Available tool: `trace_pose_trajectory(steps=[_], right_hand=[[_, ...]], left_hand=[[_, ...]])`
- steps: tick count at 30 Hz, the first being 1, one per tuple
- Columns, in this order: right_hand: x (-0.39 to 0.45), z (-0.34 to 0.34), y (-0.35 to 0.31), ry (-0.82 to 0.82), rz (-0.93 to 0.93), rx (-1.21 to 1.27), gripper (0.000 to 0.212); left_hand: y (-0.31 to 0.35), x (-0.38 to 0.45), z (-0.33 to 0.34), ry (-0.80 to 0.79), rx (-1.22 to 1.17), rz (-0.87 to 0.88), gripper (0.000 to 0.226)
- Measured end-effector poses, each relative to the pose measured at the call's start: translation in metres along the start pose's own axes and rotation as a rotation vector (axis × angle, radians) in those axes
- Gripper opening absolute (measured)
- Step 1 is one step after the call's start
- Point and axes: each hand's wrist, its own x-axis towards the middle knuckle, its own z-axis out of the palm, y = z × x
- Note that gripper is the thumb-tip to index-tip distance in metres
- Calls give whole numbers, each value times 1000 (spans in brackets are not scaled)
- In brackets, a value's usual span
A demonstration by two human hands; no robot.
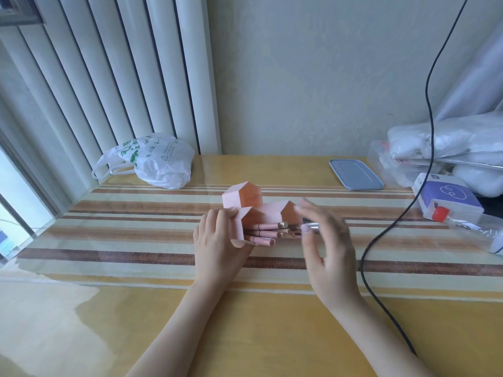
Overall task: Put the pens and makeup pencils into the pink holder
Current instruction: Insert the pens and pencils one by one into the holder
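The pink holder (246, 205), made of several house-shaped compartments, lies tipped on its side on the striped tablecloth, openings facing right. My left hand (217, 240) grips its near compartment from the left. Several pink makeup pencils (268, 234) stick out of that compartment, tips pointing right. My right hand (325, 238) hovers just right of the pencil tips, fingers spread and blurred; a silver-capped pen (311, 227) shows at its fingertips, and I cannot tell whether the fingers pinch it.
A white plastic bag (158, 161) lies at the back left. A blue lid (355, 174), a purple-and-white box (449, 195), a plastic bottle with a red cap (441, 213) and wrapped white bundles (446, 140) crowd the right. A black cable (386, 229) hangs down across the table's right side.
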Motion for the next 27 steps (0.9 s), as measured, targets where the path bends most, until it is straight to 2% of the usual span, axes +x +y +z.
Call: trace_pose_trajectory(steps=[2, 4, 7, 10, 14, 19, 23, 25, 27], right_hand=[[5, -6, 8, 110, 115, -27, 21], [6, -10, 25, 122, 228, -134, 16], [0, -11, 52, -108, 352, -365, 29], [-7, -6, 60, -344, 402, -471, 36], [-8, -4, 59, -468, 448, -603, 38], [-7, -3, 60, -479, 471, -663, 36], [-7, -3, 61, -449, 471, -657, 11], [-8, -3, 62, -411, 442, -578, 6], [-6, -4, 60, -320, 469, -369, 5]], left_hand=[[0, 0, -1, -1, -1, -2, 73], [-1, 0, -1, -4, -13, -14, 70], [-1, 1, -1, 10, -25, -47, 64], [-1, 2, -2, 11, -26, -92, 65], [-2, 1, -2, 4, -20, -122, 63], [-2, 2, -2, -10, -34, -148, 59], [-1, 2, -5, -20, -46, -155, 57], [-1, 3, -4, -24, -49, -158, 56], [-1, 3, -4, -21, -53, -162, 55]])
